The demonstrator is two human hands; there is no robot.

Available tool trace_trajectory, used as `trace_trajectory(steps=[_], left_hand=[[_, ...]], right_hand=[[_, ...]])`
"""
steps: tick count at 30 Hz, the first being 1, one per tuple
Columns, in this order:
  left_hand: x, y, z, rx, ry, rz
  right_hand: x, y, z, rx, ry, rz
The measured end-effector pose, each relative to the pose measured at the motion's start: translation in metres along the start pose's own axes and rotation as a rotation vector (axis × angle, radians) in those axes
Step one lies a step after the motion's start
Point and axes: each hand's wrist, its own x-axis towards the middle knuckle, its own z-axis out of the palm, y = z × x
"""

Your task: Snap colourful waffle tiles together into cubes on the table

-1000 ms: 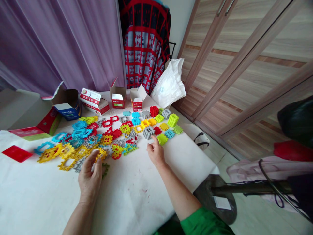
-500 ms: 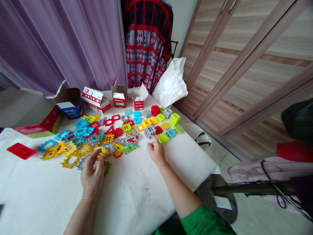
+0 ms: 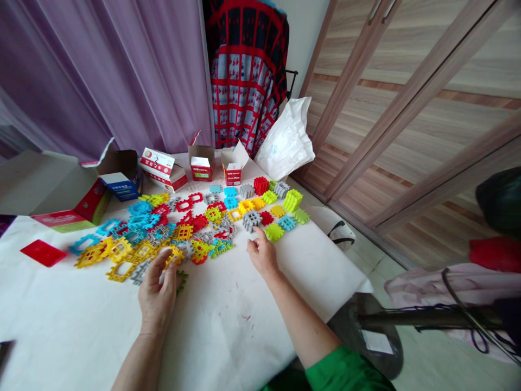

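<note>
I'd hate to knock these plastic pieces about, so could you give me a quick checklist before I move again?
1. Right hand beside the grey stack: ok, forefinger at its near side.
2. Fingertip clear of that stack: cannot tell; contact is unclear.
3. Left hand holding nothing: cannot tell; a yellow piece shows right by its fingers.
4. Blue pieces lying apart: not ok, they overlap in a jumble.
5. Blue box open: ok, flap raised.
</note>
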Motion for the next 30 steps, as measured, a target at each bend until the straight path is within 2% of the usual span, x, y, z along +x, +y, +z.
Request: trace_trajectory(steps=[9,13,19,30], left_hand=[[-0.0013,0.0058,-0.0004,0.013,0.006,-0.012],[-0.0012,0.0031,0.0001,-0.019,0.008,-0.017],[-0.0003,-0.0006,0.0002,-0.040,-0.010,-0.006],[-0.0003,0.0001,0.0009,-0.024,0.002,-0.011]], right_hand=[[-0.0003,0.0016,-0.0002,0.035,-0.001,-0.004],[-0.0011,0.0032,-0.0009,0.115,0.036,0.003],[0.0012,0.0046,-0.0004,0.269,0.138,0.096],[0.0079,0.0049,-0.0016,0.258,0.042,0.138]])
